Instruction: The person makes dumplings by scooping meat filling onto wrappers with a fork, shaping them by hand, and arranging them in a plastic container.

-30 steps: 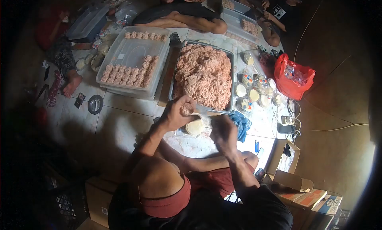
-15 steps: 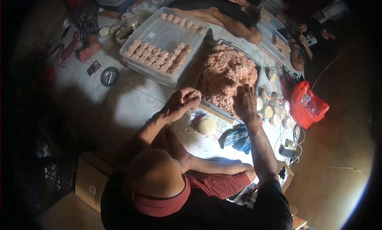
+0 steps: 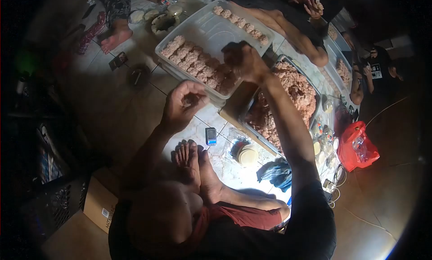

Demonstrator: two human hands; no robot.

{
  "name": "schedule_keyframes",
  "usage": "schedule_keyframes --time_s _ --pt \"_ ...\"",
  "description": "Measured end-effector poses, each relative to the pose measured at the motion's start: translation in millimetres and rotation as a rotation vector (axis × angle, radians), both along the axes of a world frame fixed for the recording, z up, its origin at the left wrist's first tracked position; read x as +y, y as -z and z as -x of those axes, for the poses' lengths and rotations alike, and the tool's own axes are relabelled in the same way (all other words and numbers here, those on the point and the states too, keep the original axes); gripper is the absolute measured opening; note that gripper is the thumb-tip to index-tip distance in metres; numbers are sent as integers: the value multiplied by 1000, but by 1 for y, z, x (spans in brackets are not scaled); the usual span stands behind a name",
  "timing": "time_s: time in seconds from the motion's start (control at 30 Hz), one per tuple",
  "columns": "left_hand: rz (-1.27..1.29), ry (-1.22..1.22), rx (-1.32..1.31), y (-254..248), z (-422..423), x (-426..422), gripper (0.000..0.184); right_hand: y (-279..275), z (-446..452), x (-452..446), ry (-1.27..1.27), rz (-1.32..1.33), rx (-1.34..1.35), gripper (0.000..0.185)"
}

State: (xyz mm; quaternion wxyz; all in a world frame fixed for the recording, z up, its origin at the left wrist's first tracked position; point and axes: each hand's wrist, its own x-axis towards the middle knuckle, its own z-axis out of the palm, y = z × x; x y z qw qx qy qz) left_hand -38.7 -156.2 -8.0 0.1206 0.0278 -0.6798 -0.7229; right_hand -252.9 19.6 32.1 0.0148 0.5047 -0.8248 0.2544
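Note:
My right hand is over the clear plastic tub, its fingers bent down in shadow near the rows of minced-meat lumps. What its closed fingers hold is hidden. My left hand hovers in front of the tub's near edge, thumb and fingers curled into a ring. I cannot make out what is inside that curl. Right of the tub, a bin holds a big heap of raw minced meat, partly covered by my right forearm.
A cream round-lidded jar, a blue cloth and a small box-shaped device lie on the tiles. A red plastic bag is at right. Other people's legs and hands surround the tub, and a person's hand holds a lump.
My right hand has moved from the meat heap leftward to over the tub. My left hand has shifted slightly left. The camera view has shifted, and the small device now shows beside my foot.

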Motion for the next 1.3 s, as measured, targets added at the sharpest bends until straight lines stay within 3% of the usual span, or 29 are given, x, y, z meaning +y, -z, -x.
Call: schedule_keyframes --time_s 0.03,0.1,0.13,0.2,0.23,0.27,0.33,0.37,0.43,0.47,0.57,0.63,0.67,0.7,0.77,0.8,0.83,0.9,0.93,1.0,1.03,1.1,1.13,1.17,1.23,1.3 --pt "4 118 -66 2 -2 -5 31 0 16 -9 62 2 -323 29" --pt "66 267 -131 1 -9 -4 23 10 47 -28 119 -1 -653 29" --pt "123 330 -144 -7 -10 -2 23 27 64 -34 -135 -152 -271 32" --pt "163 450 -138 -2 -11 -2 25 60 93 -40 -318 -174 -385 40" --pt "187 501 -157 -4 -11 -3 27 43 78 -53 -323 -175 -393 40" --pt "198 524 -188 -6 -11 -4 27 24 63 -69 -223 -598 -223 42" --pt "206 550 -223 -3 -12 -4 28 12 43 -65 -113 -1014 -42 44" --pt "223 564 -222 1 -13 -3 31 13 44 -45 -156 -761 -58 44" --pt "244 590 -217 8 -14 1 34 39 53 -30 -181 -507 -73 45" --pt "231 619 -235 13 -15 5 37 90 73 -27 -111 -426 -518 51" --pt "332 700 -293 12 -17 17 46 26 11 -20 -178 -957 1016 75" --pt "645 707 -215 51 -26 28 44 -53 -38 -16 246 -596 -100 94" --pt "829 669 -254 63 -33 34 60 -66 -42 8 257 -510 -101 91" --pt "835 670 -245 68 -40 43 60 -73 -45 38 241 -326 -61 83" --pt "1279 480 -281 82 -56 64 72 -82 -66 88 295 -47 -1 65" --pt "1363 450 -174 95 -64 68 77 -96 -87 104 366 51 22 55" --pt "1368 454 -160 109 -68 67 77 -104 -103 120 467 62 2 39" --pt "1384 349 324 117 -70 68 67 -90 -127 167 496 105 10 26" --pt "1240 564 -360 123 -60 85 53 -87 -144 187 651 -13 10 25" --pt "1057 347 -473 165 -51 91 40 -60 -170 222 760 -144 145 27" --pt "1233 475 -277 142 -47 85 38 -45 -185 239 835 -269 216 28" --pt "1201 508 -288 120 -41 91 36 -19 -212 255 854 -384 123 28" --pt "1217 387 -96 121 -40 94 35 16 -212 277 785 -461 -10 26" --pt "1218 262 95 121 -39 100 34 17 -223 270 870 -304 31 25" --pt "1082 289 184 115 -40 122 30 14 -221 258 1008 -397 -57 27" --pt "883 581 155 112 -46 154 29 27 -211 262 1016 -191 -85 31"
